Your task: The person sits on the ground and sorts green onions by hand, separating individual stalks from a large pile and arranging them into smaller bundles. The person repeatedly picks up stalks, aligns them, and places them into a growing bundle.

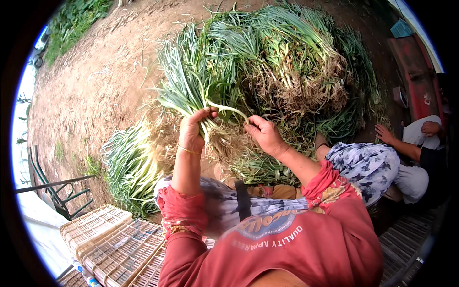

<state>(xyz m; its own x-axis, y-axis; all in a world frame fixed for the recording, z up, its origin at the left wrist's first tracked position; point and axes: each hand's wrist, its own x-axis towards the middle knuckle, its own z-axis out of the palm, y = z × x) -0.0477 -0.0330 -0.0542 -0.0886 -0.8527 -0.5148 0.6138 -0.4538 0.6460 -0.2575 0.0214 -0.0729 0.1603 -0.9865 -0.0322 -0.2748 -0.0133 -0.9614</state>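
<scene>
My left hand [192, 133] is closed around a small bunch of green onions [187, 92], their long leaves fanning up and away and their stringy roots hanging below. A single pale stalk [230, 109] bends across from that bunch to my right hand [266, 137]. The thumb and fingertips of this hand pinch the stalk's end. Ahead lies a big heap of green onions [287, 52] with brown, soil-covered roots. To the left of my knees, a second pile [133, 160] has whiter stems lying mostly side by side.
Woven cane baskets [123, 248] stand at the lower left, near a green metal frame [71, 193]. Another person's hand [385, 134] rests close to my right knee. At the far right are a red metal object [417, 76] and a blue crate [400, 28]. Bare soil [91, 91] stretches leftward.
</scene>
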